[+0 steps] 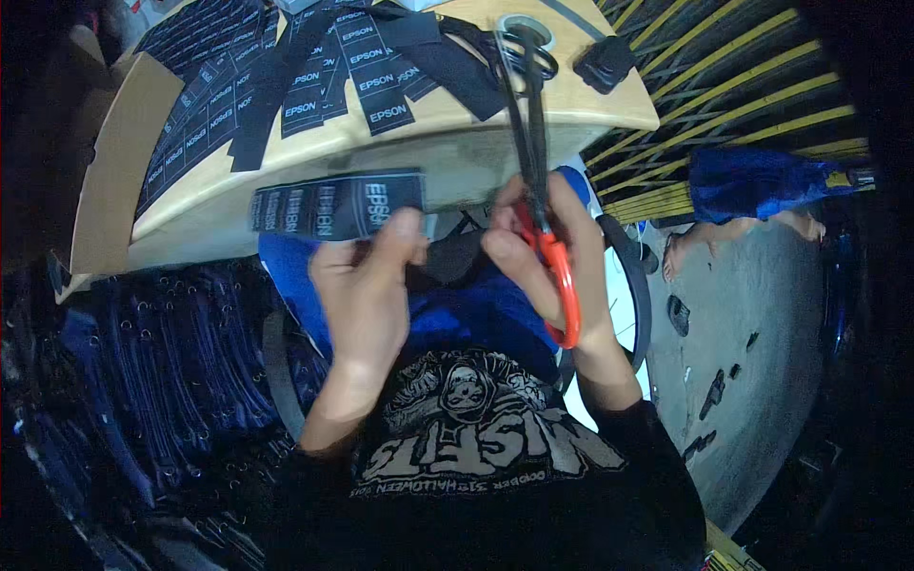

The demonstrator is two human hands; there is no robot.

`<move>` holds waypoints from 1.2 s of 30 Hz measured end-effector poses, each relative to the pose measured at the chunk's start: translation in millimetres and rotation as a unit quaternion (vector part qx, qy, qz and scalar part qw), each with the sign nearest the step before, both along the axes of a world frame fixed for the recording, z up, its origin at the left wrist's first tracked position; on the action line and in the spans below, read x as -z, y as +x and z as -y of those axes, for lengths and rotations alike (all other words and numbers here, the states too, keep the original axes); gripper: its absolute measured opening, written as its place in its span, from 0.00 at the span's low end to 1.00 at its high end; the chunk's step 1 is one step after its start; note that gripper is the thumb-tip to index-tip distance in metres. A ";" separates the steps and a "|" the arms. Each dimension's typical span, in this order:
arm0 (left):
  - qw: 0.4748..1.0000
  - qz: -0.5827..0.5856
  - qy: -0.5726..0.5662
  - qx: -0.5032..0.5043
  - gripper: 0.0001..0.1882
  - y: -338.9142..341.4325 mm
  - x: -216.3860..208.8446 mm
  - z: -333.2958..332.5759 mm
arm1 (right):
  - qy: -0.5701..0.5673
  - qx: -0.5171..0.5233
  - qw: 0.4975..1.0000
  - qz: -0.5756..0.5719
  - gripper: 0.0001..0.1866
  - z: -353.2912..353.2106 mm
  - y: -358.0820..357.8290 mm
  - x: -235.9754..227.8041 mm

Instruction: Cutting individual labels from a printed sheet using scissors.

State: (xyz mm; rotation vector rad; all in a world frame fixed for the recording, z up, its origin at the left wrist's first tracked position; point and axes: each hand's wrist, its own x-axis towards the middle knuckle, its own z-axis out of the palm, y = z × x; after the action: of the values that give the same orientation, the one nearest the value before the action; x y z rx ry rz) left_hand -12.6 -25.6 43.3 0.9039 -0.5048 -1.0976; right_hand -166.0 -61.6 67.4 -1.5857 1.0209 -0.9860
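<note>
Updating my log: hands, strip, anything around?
Left hand pinching black strip. Right hand holding red-handled scissors, apart from strip. Other strips on table.

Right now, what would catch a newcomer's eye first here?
First, the red-handled scissors in the right hand, blades pointing away from the body. Next, the dark printed strip in the left hand. Beyond, yellow slats fan out at upper right.
</note>
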 end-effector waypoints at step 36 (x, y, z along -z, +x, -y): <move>0.999 0.005 -0.038 0.017 0.06 9.8 -13.0 35.2 | -0.053 0.018 0.998 0.007 0.14 52.2 38.2 -31.1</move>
State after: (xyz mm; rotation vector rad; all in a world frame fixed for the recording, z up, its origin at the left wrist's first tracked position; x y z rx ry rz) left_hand -2.7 -60.8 56.3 0.8378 -0.5688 -1.0983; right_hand -127.8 -113.8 98.5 -1.6488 1.0043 -1.0892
